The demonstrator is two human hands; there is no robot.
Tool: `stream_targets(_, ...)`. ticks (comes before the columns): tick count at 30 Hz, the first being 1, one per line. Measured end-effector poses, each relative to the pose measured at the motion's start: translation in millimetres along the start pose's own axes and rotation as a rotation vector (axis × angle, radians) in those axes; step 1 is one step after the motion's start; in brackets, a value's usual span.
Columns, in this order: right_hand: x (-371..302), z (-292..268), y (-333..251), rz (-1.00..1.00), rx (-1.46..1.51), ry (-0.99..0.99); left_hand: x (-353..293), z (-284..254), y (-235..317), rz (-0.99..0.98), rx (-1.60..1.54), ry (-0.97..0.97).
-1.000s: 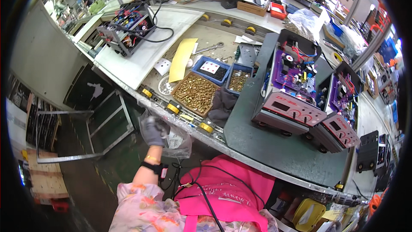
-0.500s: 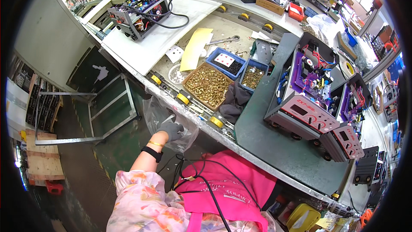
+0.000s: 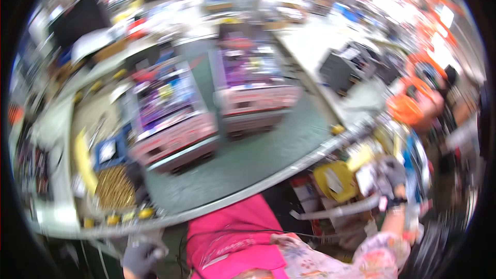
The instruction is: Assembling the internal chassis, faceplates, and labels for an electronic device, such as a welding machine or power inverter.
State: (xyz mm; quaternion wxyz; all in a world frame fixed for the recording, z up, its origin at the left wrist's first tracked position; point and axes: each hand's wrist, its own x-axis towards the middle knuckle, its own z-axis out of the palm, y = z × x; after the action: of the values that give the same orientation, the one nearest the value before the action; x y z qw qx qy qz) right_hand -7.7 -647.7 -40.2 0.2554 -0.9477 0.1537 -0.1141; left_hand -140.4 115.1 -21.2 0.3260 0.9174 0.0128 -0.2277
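Motion smears the whole picture. My left hand (image 3: pixel 140 259), in a grey glove, is low at the left, just below the bench edge, with a pale translucent plastic bag (image 3: pixel 150 238) behind it. Its fingers look bent, but whether they grip the bag is unclear. My right hand (image 3: pixel 391 170), also gloved, reaches out to the far right beside the bench. It is among papers (image 3: pixel 366 181) and blue items (image 3: pixel 415 160), near a yellow container (image 3: pixel 335 181); its fingers are too blurred to read. Two welding-machine-like units, a left unit (image 3: pixel 173 137) and a right unit (image 3: pixel 258 98), stand open-topped on the bench.
The green bench mat (image 3: pixel 248 163) ends at a metal edge. A tray of brass fasteners (image 3: pixel 118 188), a blue bin (image 3: pixel 109 150) and a yellow sheet (image 3: pixel 85 160) lie at the left. Orange loops (image 3: pixel 408 104) and dark parts (image 3: pixel 341 70) are at the right.
The view has swung right and blurred. My right arm, unseen before, now stretches to the far right. My left hand appears lower, still near the plastic bag.
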Motion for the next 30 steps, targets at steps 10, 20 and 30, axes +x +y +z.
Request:
stream_targets(10, -42.2, -60.8, -40.0, 0.078, -0.012, 0.251, 111.4, 0.1, 164.3, 0.694, -0.063, -0.246)
stream_targets(20, -24.2, -39.0, -24.9, 0.363, -0.916, -0.516, 137.8, 25.6, 181.4, 0.888, -0.042, -0.351)
stream_targets(30, 2.7, -15.2, 6.7, 0.287, -0.824, -0.788, 142.7, 31.5, 170.3, 0.831, -0.087, -0.327)
